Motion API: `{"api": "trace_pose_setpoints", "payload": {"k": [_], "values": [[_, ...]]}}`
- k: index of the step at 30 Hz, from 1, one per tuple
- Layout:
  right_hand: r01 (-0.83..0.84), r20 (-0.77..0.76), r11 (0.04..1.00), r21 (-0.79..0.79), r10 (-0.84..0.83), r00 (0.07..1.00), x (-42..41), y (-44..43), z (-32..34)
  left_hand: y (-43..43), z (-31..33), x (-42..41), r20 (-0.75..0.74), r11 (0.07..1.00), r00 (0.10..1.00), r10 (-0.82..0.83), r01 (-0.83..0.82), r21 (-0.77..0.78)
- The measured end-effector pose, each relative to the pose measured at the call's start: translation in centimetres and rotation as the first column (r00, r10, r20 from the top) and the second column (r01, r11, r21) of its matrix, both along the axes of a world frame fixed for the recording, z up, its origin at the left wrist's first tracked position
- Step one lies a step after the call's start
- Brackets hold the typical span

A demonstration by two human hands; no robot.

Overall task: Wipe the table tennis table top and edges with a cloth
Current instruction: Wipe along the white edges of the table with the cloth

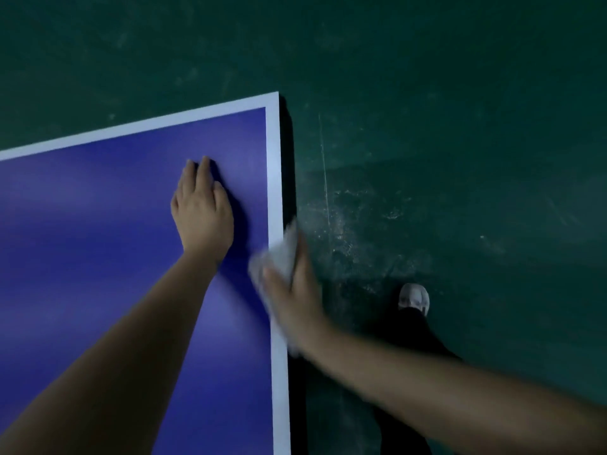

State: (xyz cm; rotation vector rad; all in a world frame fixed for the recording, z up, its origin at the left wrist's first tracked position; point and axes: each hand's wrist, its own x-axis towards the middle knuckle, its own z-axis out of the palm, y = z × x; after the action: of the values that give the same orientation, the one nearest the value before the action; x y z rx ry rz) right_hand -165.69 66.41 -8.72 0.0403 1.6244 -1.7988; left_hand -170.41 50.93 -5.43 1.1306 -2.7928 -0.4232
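**At the table's right edge, cloth in your grip**

Along the right edge of the table tennis table (98, 224), some way short of the far corner, the pale cloth (279, 254) sat bunched over the white border line (274, 178) and spilled toward the dark side face (289, 159). Your right hand (292, 290) held it there. The thumb lay on top, over the cloth on the playing surface, and the other fingers reached down past the rim. Hand and cloth were both smeared by motion blur, so you could not read how tightly the fingers closed. It looked like a clamp round the edge, with the cloth between palm and table.

Your left hand (202, 205) lay flat on the blue top, just inside the border line and farther from you than the cloth. Its fingers were straight, close together and pointed away from you, with nothing in them. It did not touch the cloth.

Ahead, the two white lines met at the table's far right corner. Around the table lay a dark green floor (460, 93), scuffed with pale marks near the edge. Your pale shoe (414, 298) and dark trouser leg (417, 339) stood on it, right of your right hand and clear of the table.
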Motion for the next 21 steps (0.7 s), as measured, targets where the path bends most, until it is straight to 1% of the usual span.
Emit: {"api": "trace_pose_setpoints", "payload": {"k": [2,3,5,8,10,13,16,18,20,21], "values": [[-0.090,0.055,0.996,-0.012,0.091,0.994,5.3,3.1,0.7,-1.7,-0.3,-2.5,-0.011,0.993,0.994,0.112,-0.112,0.022],[-0.113,0.081,0.994,-0.009,0.114,0.990,6.6,3.9,0.7,-2.4,-0.4,-3.7,-0.006,0.986,0.986,0.167,-0.167,0.028],[-0.154,0.122,0.987,0.044,0.148,0.981,6.1,4.3,0.3,-3.3,-0.8,-5.4,0.022,0.970,0.969,0.244,-0.245,0.013],[-0.198,0.086,0.980,0.039,0.194,0.977,0.6,2.2,0.8,-3.5,-1.3,-6.4,0.065,0.959,0.957,0.283,-0.282,-0.033],[-0.153,0.029,0.988,0.032,0.152,0.988,-4.7,-0.5,0.9,-3.4,-1.5,-6.4,0.071,0.958,0.955,0.286,-0.283,-0.050],[-0.045,-0.107,0.998,0.050,0.050,0.993,-14.0,-5.9,0.4,-3.4,-1.5,-6.5,0.071,0.954,0.953,0.295,-0.291,-0.071],[-0.026,-0.164,0.992,0.122,0.046,0.985,-21.7,-10.0,0.4,-3.3,-1.6,-6.5,0.070,0.952,0.951,0.302,-0.297,-0.073],[-0.075,-0.175,0.981,0.181,0.107,0.979,-24.1,-11.0,0.2,-3.2,-1.6,-6.5,0.075,0.952,0.950,0.302,-0.297,-0.072],[-0.206,-0.192,0.940,0.270,0.263,0.945,-25.1,-10.6,0.4,-3.3,-1.5,-6.5,0.072,0.951,0.950,0.305,-0.300,-0.069],[-0.288,-0.199,0.907,0.307,0.357,0.913,-25.3,-10.1,0.5,-3.3,-1.5,-6.5,0.071,0.951,0.949,0.307,-0.303,-0.069]]}}
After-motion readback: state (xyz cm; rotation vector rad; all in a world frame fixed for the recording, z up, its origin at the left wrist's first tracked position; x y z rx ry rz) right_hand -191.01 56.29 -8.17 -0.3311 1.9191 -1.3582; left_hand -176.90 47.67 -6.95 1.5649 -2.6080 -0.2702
